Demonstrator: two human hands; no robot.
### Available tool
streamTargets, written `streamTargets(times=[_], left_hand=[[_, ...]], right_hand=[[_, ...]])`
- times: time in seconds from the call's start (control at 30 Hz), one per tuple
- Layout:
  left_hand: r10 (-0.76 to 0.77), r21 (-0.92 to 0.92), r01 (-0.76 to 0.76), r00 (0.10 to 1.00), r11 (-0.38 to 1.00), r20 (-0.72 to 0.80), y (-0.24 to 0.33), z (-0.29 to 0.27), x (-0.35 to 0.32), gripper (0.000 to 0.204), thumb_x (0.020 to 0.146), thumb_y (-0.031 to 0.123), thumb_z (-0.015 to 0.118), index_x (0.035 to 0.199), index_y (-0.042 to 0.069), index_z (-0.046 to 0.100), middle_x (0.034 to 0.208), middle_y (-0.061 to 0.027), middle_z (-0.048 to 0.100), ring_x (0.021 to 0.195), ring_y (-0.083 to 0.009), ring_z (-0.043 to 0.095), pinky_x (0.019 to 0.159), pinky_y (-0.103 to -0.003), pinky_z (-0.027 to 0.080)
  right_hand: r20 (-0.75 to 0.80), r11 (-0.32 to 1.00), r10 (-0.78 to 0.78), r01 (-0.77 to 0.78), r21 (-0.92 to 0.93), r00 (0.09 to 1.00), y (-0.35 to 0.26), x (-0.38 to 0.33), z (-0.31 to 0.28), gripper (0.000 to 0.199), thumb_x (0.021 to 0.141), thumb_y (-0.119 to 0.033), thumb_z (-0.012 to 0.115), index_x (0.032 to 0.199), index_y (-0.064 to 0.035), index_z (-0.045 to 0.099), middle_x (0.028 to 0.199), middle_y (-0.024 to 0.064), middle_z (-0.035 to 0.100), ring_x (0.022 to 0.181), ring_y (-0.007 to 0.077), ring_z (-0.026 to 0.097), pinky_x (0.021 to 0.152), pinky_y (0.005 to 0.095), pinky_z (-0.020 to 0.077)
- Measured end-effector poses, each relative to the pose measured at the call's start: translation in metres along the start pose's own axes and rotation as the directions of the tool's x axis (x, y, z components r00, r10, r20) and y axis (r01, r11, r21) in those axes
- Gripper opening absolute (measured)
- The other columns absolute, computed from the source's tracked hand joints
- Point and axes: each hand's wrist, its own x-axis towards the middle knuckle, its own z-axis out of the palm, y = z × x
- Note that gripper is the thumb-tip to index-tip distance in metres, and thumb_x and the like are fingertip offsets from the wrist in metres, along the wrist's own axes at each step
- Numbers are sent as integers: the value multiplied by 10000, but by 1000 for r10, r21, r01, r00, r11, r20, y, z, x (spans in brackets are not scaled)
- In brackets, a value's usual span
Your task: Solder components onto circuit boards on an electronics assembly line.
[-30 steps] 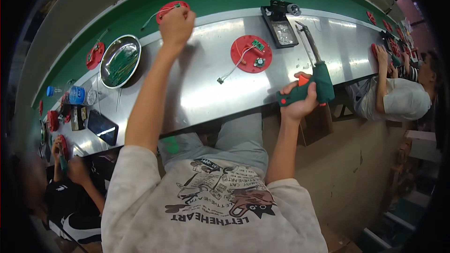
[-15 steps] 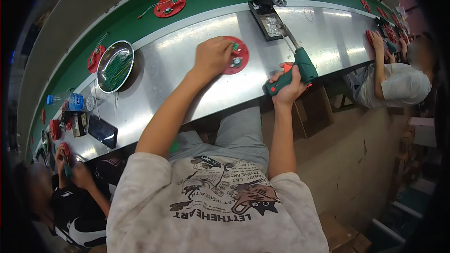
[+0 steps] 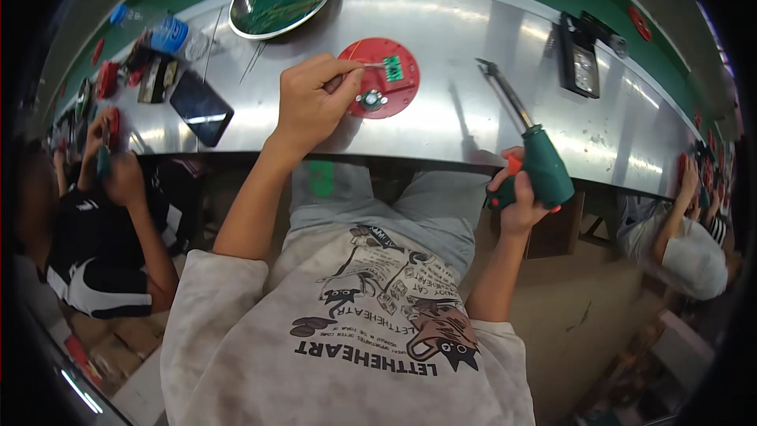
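A round red plastic disc (image 3: 404,95) lies on the metal bench in front of me, bearing a small green circuit board (image 3: 393,69) and a round silvery part (image 3: 371,100). My left hand (image 3: 311,102) is at the disc's left side, thumb and forefinger pinched on a thin wire (image 3: 373,66) that reaches the board. In my right hand (image 3: 520,201) is a green soldering gun (image 3: 550,162), gripped by its handle with a finger at the red trigger. Its metal tip points up and away, over the bench right of the disc, touching nothing.
A steel bowl (image 3: 236,16) of green wires stands at the far left. Left of it are a plastic bottle (image 3: 169,34) and a dark phone (image 3: 201,108). A black soldering-stand tray (image 3: 579,59) sits at the far right. Co-workers sit on both sides.
The view has swung left. The soldering gun's tip has left the black tray and come nearer the disc. My left hand has drawn back from over the board, and the wire now shows.
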Motion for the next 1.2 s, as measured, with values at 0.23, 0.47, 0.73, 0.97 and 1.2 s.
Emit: streamTargets(times=[0.23,0.47,0.73,0.97,1.2], left_hand=[[5,-67,-10,997,998,-73,-21,14,-16,69,789,43,737,838,-6,739,642,-76,607,526,-154,543,505,-298,426],[29,-69,-36,995,997,-96,-31,22,-20,73,793,64,735,831,3,747,653,-89,645,536,-173,590,515,-304,457],[-23,-78,15,994,997,-104,-34,26,-20,80,782,82,733,814,11,751,665,-91,669,554,-182,619,531,-303,482],[-10,-68,3,995,998,-104,-33,26,-22,75,771,75,715,803,16,747,670,-86,674,563,-181,627,539,-305,488],[-24,-77,17,995,997,-96,-33,26,-22,75,779,82,714,807,21,749,673,-82,676,562,-178,622,544,-305,490]], right_hand=[[365,981,32,41,-189,930,3,2,25,418,926,-55,593,1314,99,558,1063,199,669,612,187,615,554,296,493],[370,983,139,-83,-163,919,-2,-5,42,403,938,-86,616,1298,87,561,1055,187,670,596,193,611,553,303,493],[368,978,170,-111,-177,914,2,-1,44,405,927,-62,603,1297,97,559,1068,194,663,595,205,607,541,303,492],[369,982,151,-98,-160,917,2,1,43,417,918,-53,592,1304,99,562,1049,194,660,593,208,608,532,296,486],[373,970,202,-133,-204,906,-3,3,44,418,914,-90,600,1289,92,574,1001,185,661,590,205,617,532,305,487]])
